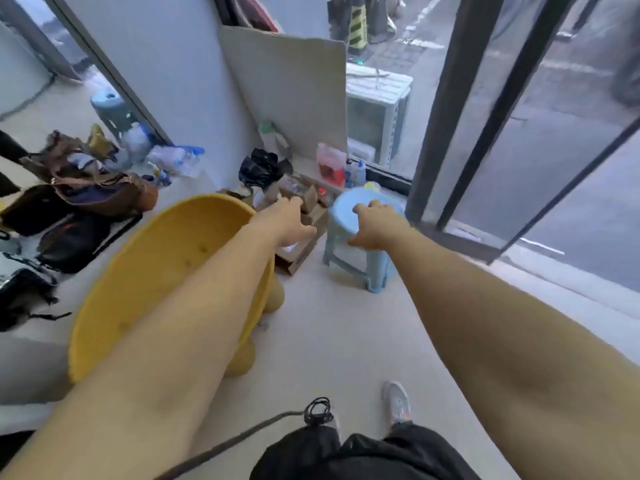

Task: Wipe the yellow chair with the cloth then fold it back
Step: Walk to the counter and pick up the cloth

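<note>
Yellow chair [156, 271] at lower left of centre, on pale floor [329, 334]: round padded shell, buttoned inside, high curved rim toward centre, bulbous legs showing under its right side. Left forearm crossing over chair's right rim; touching or just above, cannot tell. Left hand [289, 220] past that rim, centre frame, above cardboard box [298, 258]; fingers loosely bent forward, thumb out to right, nothing seen in it, released. Right hand [375, 225] just right of centre on seat of light blue stool [341, 220]: fingers bent over seat top, thumb at near seat edge; grasping or only resting, cannot tell, blurred. Hands near each other but apart, box below them between chair and stool. Stool just beside dark door frame [446, 116] and glass running down right of frame.

Clutter along far edge: black plastic bag [261, 168], pink container [330, 164], grey board [294, 91] leaning on wall at upper centre. Bags [86, 195] piled at left, close to chair's left rim; plastic bottles [173, 157] and second blue stool [110, 105] behind them at upper left.

Widest stretch of floor showing: from lower centre up to stool, between chair legs and glass line at right. Tight at chair's left and far sides. White shoe [396, 400] and black cable [242, 434] at bottom centre.
</note>
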